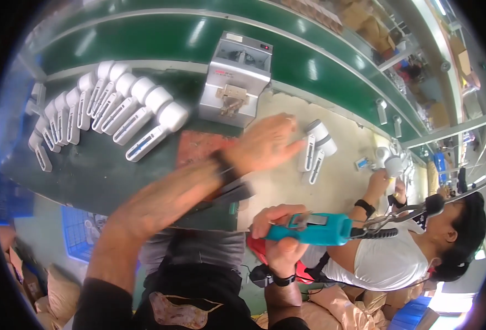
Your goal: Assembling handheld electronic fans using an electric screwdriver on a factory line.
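My left hand [270, 142] reaches across the bench with its fingers stretched out and nothing visible in it. Its fingertips are close to a pair of white devices [320, 137], each with a cylindrical head and a slotted handle. In my right hand [281, 247] is a teal electric screwdriver [314, 229], lying sideways in front of the bench edge, its cable end toward the right. Beyond the left hand stands a grey metal screw feeder [235, 82]. A red mat [199, 146] lies partly under my left forearm.
Several similar white devices [116, 104] stand in a row on the dark green bench [83, 176] at left. To the right, a co-worker [380, 247] handles another white device [389, 159]. A blue crate [77, 236] sits below the bench. A hanging cable [413, 212] runs from the screwdriver.
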The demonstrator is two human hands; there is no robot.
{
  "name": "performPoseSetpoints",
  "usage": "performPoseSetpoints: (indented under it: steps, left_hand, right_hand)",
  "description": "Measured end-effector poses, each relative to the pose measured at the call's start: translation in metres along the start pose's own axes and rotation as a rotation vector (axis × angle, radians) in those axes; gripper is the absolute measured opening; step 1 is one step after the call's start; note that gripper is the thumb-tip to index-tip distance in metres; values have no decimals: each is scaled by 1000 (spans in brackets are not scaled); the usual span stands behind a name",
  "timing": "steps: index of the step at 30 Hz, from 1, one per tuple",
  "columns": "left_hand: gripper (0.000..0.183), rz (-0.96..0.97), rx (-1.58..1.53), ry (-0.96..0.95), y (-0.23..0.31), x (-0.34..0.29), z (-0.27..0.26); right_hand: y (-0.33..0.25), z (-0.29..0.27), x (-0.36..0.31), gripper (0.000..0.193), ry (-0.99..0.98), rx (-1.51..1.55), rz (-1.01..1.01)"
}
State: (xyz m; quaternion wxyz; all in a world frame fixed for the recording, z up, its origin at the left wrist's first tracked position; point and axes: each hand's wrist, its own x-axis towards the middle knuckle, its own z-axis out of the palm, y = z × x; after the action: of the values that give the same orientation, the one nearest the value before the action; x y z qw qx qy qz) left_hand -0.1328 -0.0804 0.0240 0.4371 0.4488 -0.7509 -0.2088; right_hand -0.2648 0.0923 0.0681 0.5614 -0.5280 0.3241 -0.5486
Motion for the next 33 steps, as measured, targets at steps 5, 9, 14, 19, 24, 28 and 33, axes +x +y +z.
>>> performPoseSetpoints:
  steps: [5, 9, 14, 19, 24, 28, 33]
  left_hand:
    - [67, -287, 84, -168, -11, 36, 81]
    - [57, -447, 93, -175, -15, 42, 79]
    - [31, -150, 52, -19, -5, -7, 19]
    - [27, -222, -109, -109, 21, -85, -52]
    - [27, 21, 144, -88, 38, -115, -94]
    - [29, 35, 178, -88, 14, -127, -103]
    - [30, 52, 209, -67, -7, -121, -104]
  right_hand:
    - [0, 0, -20, 77, 9, -52, 32]
    - [7, -21, -26, 78, 12, -63, 29]
    - [25, -42, -13, 83, 254, -231, -80]
    - [36, -41, 18, 78, 130, -90, -45]
    - [37, -20, 43, 80, 106, -265, -70]
    - [30, -7, 52, 78, 131, -263, -68]
    - [7, 14, 82, 75, 104, -114, -196]
